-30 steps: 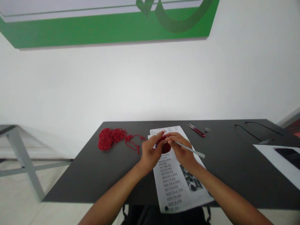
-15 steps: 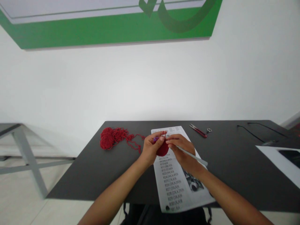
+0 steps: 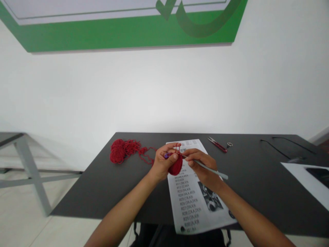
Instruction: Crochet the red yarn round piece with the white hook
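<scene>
Crochet hook in right hand, red crochet piece in left hand.
Left fingers pinch the piece, right fingers the hook; light, even yarn tension should help.

On the far right part of the dark surface in front of you lay red-handled snips, their metal tips pointing to the far left, with a small metal ring just beside them. Further right you had a pair of glasses, its thin dark arms stretched toward the far side. Nearer, at the right edge of your view, a dark flat object rested on a white sheet. A green-bordered board hung on the white wall facing you. To your left stood another table with grey legs, on a pale tiled floor.
</scene>
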Demonstrator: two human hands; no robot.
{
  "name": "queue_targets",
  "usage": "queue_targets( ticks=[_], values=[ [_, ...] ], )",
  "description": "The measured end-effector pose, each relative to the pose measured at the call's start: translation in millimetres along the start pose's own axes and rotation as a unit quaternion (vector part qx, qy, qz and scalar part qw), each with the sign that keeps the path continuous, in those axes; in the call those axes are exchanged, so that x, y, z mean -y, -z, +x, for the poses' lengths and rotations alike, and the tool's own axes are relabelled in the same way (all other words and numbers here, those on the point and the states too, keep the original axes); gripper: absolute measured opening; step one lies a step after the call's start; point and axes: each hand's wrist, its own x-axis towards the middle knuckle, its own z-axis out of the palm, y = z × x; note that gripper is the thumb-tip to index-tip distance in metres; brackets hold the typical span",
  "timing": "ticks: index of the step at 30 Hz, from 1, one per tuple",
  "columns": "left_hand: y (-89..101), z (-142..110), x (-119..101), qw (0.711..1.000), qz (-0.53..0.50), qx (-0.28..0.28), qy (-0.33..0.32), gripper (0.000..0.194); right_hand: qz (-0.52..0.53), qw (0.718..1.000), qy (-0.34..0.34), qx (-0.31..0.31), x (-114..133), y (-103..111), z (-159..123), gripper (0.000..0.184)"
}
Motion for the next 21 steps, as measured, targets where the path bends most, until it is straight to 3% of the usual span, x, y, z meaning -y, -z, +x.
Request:
queue_targets(
  ticks=[12,17,21],
  values=[
    [-0.4,0.2,-7.5,0.997,-0.072,0.040,-0.003,0.041,0.072,0.994,-0.082,0.006,4.5,0.5,-8.8,0.012],
    [0.3,2.0,-9.4,0.992,-0.104,0.067,0.005,0.038,0.160,0.976,-0.149,-0.008,0.8,-4.4,-14.4,0.019],
    [0.8,0.9,-7.8,0.987,-0.139,0.076,0.028,0.036,0.114,0.985,-0.128,-0.006,5.7,-4.1,-13.5,0.014]
  ],
)
